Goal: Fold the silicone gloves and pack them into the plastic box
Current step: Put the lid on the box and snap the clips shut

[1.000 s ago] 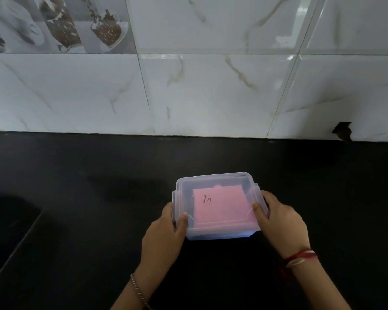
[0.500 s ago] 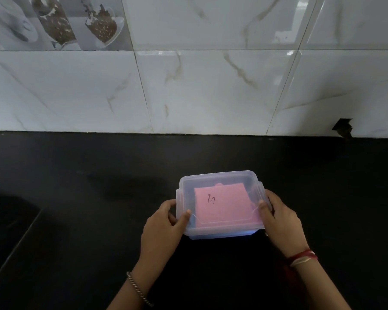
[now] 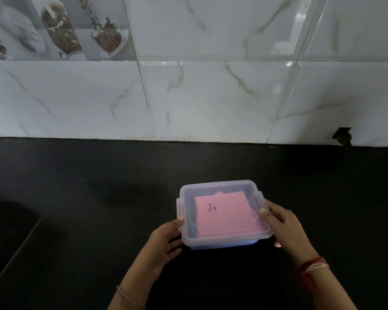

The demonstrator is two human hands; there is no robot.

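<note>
A clear plastic box (image 3: 220, 186) with its lid on rests on the black counter, low in the middle of the view. Through the lid shows a pink folded glove (image 3: 224, 217) with a small dark mark on top. My left hand (image 3: 166, 239) grips the box's left side, thumb on the lid's edge. My right hand (image 3: 285, 229) holds the right side, thumb on the lid near the side latch. The box's front wall is partly in shadow.
The black counter (image 3: 99, 186) runs back to a white marble-tiled wall (image 3: 211, 97). A seam or edge (image 3: 16, 249) crosses the counter at the lower left. A small dark hole (image 3: 343, 135) sits at the wall's base on the right.
The box has shifted slightly to the right and away from me with both hands on it. My left thumb slid from the lid's top to its left edge.
</note>
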